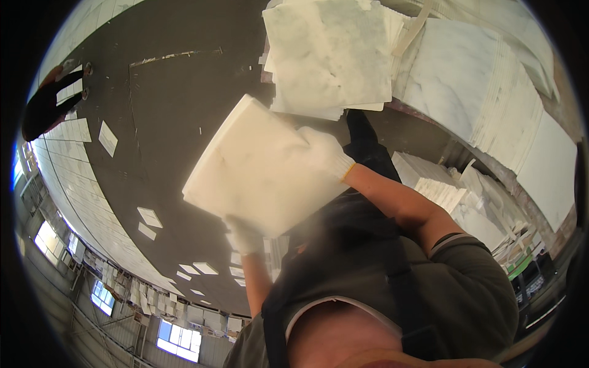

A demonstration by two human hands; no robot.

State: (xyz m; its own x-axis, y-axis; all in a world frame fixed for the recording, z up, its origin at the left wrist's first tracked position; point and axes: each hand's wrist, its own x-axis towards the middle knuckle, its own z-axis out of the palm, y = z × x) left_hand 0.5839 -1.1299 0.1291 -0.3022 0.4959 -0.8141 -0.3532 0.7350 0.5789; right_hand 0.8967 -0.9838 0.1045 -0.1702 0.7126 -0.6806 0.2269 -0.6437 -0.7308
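Both my hands, in white knit gloves, hold a pale square stone tile [257, 165] in front of my body. It is tilted, and a thick edge shows along its left side; I cannot tell whether it is one piece or several together. My right hand [322, 153] grips the right side, with part of the glove over the top face. At the near left edge, my left hand [242, 236] supports the tile, its fingers partly hidden. Just beyond lies a stack of white marble tiles [331, 55], its pieces unevenly aligned.
More marble slabs stand in a leaning row [454, 86] on the right, with a lower pile [438, 184] nearer me. Loose tiles [149, 217] lie on the dark floor [178, 122] to the left. Another person [49, 101] is at the far left beside long rows of pale slabs.
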